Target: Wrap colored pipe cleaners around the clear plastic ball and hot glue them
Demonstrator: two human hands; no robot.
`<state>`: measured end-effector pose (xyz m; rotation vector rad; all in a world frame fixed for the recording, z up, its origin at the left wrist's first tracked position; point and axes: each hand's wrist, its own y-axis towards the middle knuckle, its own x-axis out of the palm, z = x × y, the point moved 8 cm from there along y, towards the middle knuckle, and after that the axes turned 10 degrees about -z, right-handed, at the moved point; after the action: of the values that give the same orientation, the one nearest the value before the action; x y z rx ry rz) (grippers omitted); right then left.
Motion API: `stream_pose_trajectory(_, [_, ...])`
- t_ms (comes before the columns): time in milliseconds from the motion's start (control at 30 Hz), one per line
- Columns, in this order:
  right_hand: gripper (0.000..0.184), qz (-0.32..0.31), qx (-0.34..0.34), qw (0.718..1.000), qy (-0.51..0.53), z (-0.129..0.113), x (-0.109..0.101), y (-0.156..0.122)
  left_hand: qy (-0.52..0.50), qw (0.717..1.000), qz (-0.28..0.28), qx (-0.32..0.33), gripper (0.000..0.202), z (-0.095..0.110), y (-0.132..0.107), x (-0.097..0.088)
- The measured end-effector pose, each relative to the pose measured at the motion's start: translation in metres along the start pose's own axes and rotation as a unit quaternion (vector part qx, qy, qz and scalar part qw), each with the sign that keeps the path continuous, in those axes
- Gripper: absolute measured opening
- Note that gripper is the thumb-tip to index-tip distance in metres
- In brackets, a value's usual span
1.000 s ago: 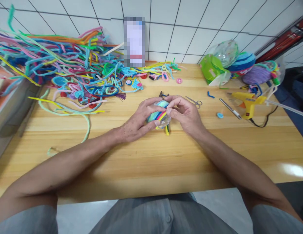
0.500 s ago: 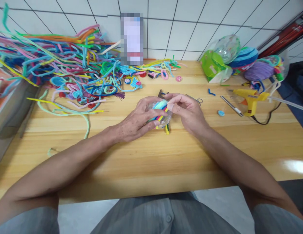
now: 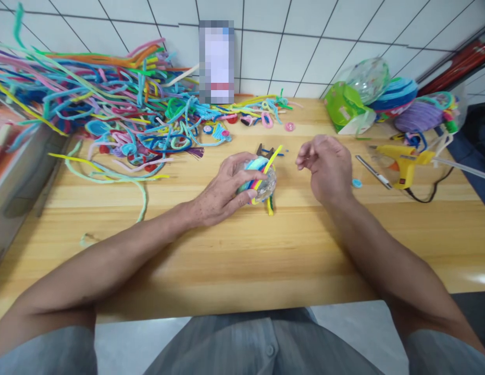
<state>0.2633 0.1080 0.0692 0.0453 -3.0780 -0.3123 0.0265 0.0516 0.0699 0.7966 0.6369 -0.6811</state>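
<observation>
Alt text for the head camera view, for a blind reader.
A left hand grips a clear ball wrapped in colourful pipe cleaners over a wooden table; the right hand hovers empty beside it. Loose pipe cleaners pile at left, a yellow glue gun at right.

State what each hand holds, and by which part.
The left hand cups the pipe-cleaner-wrapped clear ball, fingers over its top, thumb at its near side. The right hand is apart, nothing seen in its grip.
</observation>
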Motion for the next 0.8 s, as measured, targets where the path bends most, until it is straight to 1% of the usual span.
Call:
stream_pose_trajectory(67, [0.047, 0.019, 0.019, 0.999, 0.030, 0.000, -0.015, 0.008, -0.003, 1.000, 0.002, 0.004, 0.038, 0.000, 0.000, 0.000])
stream_pose_trajectory(133, [0.039, 0.034, 0.026, 0.999, 0.032, -0.004, -0.028, 0.013, -0.003, 1.000, 0.004, 0.004, 0.038, 0.000, 0.000, 0.001])
stream_pose_trajectory(200, [0.034, 0.024, 0.027, 0.999, 0.004, -0.009, -0.031, 0.014, -0.002, 1.000, 0.009, 0.003, 0.038, 0.000, 0.000, 0.002])
stream_pose_trajectory(267, [0.036, -0.013, 0.013, 0.999, -0.041, -0.015, -0.021, 0.010, -0.003, 1.000, 0.019, 0.003, 0.039, 0.000, 0.000, 0.002])
stream_pose_trajectory(333, [0.038, -0.064, -0.016, 0.993, -0.096, -0.020, -0.002, 0.001, -0.005, 1.000, 0.030, 0.000, 0.039, -0.002, 0.000, 0.003])
stream_pose_trajectory(400, [0.043, -0.112, -0.056, 0.978, -0.165, -0.023, 0.021, -0.013, -0.007, 0.999, 0.034, -0.006, 0.038, -0.004, 0.000, 0.004])
stream_pose_trajectory(467, [0.053, -0.142, -0.105, 0.954, -0.244, -0.025, 0.040, -0.031, -0.009, 0.999, 0.032, -0.010, 0.038, -0.006, 0.000, 0.006])
stream_pose_trajectory(567, [0.072, -0.145, -0.180, 0.910, -0.345, -0.027, 0.058, -0.055, -0.013, 0.999, 0.028, -0.010, 0.039, -0.007, -0.001, 0.006])
stream_pose_trajectory(633, [0.079, -0.133, -0.208, 0.891, -0.380, -0.026, 0.062, -0.067, -0.014, 1.000, 0.024, -0.014, 0.039, -0.007, -0.001, 0.006])
stream_pose_trajectory(800, [0.086, -0.131, -0.230, 0.882, -0.389, -0.024, 0.067, -0.078, -0.011, 1.000, 0.021, -0.016, 0.038, -0.005, -0.001, 0.005])
